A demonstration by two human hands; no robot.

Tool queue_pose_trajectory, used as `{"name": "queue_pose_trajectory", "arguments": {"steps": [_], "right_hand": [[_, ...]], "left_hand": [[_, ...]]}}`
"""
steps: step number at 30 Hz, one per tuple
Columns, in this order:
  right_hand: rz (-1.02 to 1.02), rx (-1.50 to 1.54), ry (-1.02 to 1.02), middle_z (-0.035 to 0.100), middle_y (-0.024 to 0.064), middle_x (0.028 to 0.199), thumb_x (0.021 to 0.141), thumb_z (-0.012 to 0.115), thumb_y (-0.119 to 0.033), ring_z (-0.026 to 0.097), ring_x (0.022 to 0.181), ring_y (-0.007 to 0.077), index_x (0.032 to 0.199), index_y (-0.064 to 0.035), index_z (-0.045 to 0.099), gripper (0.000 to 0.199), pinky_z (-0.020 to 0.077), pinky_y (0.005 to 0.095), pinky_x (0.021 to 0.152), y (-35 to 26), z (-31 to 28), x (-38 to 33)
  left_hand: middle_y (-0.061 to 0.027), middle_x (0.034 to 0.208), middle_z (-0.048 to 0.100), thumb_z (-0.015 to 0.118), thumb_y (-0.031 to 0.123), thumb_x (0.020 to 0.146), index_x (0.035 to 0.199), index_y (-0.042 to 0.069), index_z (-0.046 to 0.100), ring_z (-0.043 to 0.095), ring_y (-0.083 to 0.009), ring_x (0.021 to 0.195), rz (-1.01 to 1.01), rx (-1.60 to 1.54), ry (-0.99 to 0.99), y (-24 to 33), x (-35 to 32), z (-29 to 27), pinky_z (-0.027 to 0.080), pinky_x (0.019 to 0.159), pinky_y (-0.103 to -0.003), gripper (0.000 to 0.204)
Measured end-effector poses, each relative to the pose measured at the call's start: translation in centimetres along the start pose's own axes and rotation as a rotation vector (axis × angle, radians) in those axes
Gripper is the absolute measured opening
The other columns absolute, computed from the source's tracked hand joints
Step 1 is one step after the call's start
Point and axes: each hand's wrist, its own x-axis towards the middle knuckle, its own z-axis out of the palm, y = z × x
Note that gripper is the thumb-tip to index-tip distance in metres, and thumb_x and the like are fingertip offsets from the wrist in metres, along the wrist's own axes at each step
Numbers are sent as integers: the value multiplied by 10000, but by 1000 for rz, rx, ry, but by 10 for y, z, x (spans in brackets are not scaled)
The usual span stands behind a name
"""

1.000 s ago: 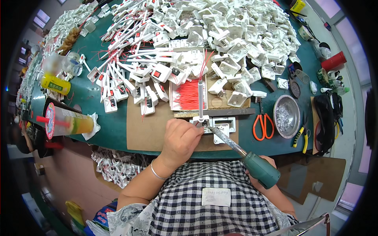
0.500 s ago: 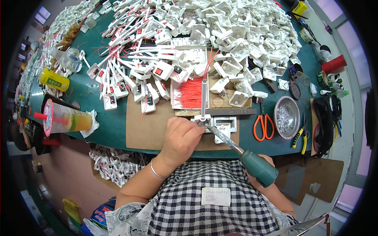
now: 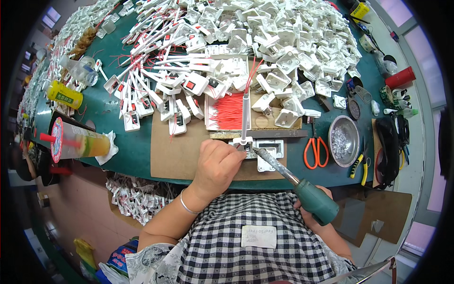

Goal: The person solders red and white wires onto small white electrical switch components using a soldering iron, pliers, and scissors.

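Observation:
At the table's near edge, my left hand (image 3: 215, 163) is closed, its thumb and fingertips pinching a white plastic switch housing (image 3: 243, 141). The housing's stem points away from me, with red wires (image 3: 250, 80) coming out of its far end. My right hand (image 3: 309, 219) is wrapped round the green handle of a soldering iron (image 3: 314, 201), which partly hides the fingers. The iron's tip is just right of the housing, close to my left fingertips; whether it touches cannot be made out. More white housings (image 3: 271, 146) lie beside the tip on a brown board (image 3: 175, 163).
Red wires (image 3: 231, 111) fill a box beyond my hands. White housings (image 3: 293, 42) are heaped behind it. Orange-handled scissors (image 3: 310, 152), a metal bowl (image 3: 354, 154) of small clear pieces and yellow-black pliers (image 3: 365, 171) lie right. A drink cup (image 3: 78, 142) stands left.
The soldering iron has drawn back slightly to the right, its tip now a little farther from my left fingertips. My left hand and the housing have barely moved.

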Motion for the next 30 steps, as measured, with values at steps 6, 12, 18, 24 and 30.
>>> {"name": "queue_pose_trajectory", "arguments": {"steps": [6,12,18,24,30], "right_hand": [[17,55,-42,605,55,615,853,629,-317,614,560,135,888,34,595,354,503,256,539,-2,-1,4],[-76,81,-85,620,61,678,854,606,-195,633,587,132,925,39,593,245,514,255,575,-14,-3,16],[-124,-16,-58,626,69,729,856,593,-148,646,613,130,1001,49,574,246,518,260,581,-17,-5,14],[-131,-97,-116,630,69,757,848,588,-128,643,610,123,995,50,574,230,518,254,579,-16,-10,12],[-32,-28,-78,632,68,756,827,608,-100,645,631,130,963,41,592,196,521,265,593,-19,-8,10]], "left_hand": [[-19,758,565,745,5,644,809,86,648,537,-211,724,5,17,6,1,0,0,391,697,-358,208],[-14,769,568,741,12,642,812,93,655,538,-208,736,1,32,-1,1,0,-1,392,704,-357,208],[-10,773,567,736,12,641,820,100,660,539,-207,745,4,35,9,1,-1,-1,396,713,-358,214],[-9,775,567,734,11,639,827,101,661,537,-209,757,0,35,3,1,-3,-1,397,719,-359,220],[-7,769,568,732,7,633,828,103,661,538,-209,758,3,37,7,1,-2,0,398,724,-359,229]]}}
